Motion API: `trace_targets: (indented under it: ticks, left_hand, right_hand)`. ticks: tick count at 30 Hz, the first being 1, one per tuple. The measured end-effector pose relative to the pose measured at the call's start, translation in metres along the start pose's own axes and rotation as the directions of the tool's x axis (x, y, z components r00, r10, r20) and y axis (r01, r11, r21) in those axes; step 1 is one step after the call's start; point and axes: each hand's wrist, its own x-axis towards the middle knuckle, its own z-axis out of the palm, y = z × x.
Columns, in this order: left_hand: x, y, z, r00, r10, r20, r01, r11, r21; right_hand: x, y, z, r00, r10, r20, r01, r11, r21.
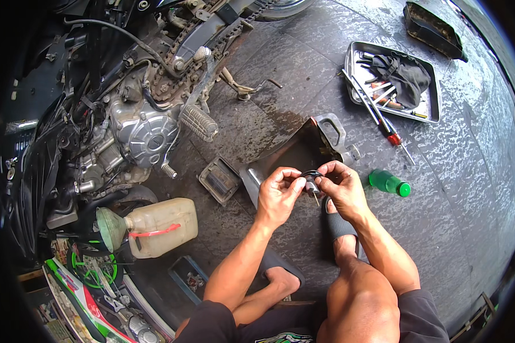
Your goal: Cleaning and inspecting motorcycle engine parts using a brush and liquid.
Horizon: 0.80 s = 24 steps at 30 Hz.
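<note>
Near the middle of the frame, the left hand (pixel 281 194) and the right hand (pixel 341 186) come together over a small part (pixel 311 182), which has a dark curved ring at its top and a thin pin pointing downward. The left thumb and fingertips pinch its left side, and the right thumb and fingertips pinch its right side; both hands have their fingers closed on it. Its finer details are too small to tell.

Just above the hands in the frame, an open metal pan (pixel 250 186) with a handle and a dark inside lies on the grey floor (pixel 458 240). To its left sits a small dirty tray (pixel 233 190). At right of centre, a green bottle (pixel 387 182) lies on its side. In the upper right, a silver tray (pixel 438 108) holds a dark cloth (pixel 409 80) and tools, with a red-handled screwdriver (pixel 394 139) near its lower edge; a black box (pixel 432 28) is farther up.

A motorcycle engine (pixel 146 137) fills much of the upper left, with a ridged footrest (pixel 199 122) beside it. Below it, a pale plastic jug (pixel 171 220) with a red strap lies next to a greenish funnel (pixel 110 230).
</note>
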Motion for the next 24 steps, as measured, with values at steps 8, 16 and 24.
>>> trace_targets:
  ticks: [8,16,24]
  left_hand:
    - [-0.008,-0.004,0.017,0.899,0.432,-0.076,-0.271,0.683,0.678]
    - [-0.01,0.012,0.012,0.888,0.415,0.196,-0.41,0.526,0.745]
    - [0.005,0.009,-0.03,0.824,0.521,-0.221,-0.189,0.622,0.76]
  right_hand:
    - [-0.005,0.011,0.014,0.979,-0.051,-0.198,0.017,0.985,-0.169]
    - [-0.004,0.005,0.018,0.982,-0.069,-0.177,0.051,0.993,-0.106]
    - [0.013,0.003,0.014,0.935,-0.313,-0.169,0.178,0.823,-0.54]
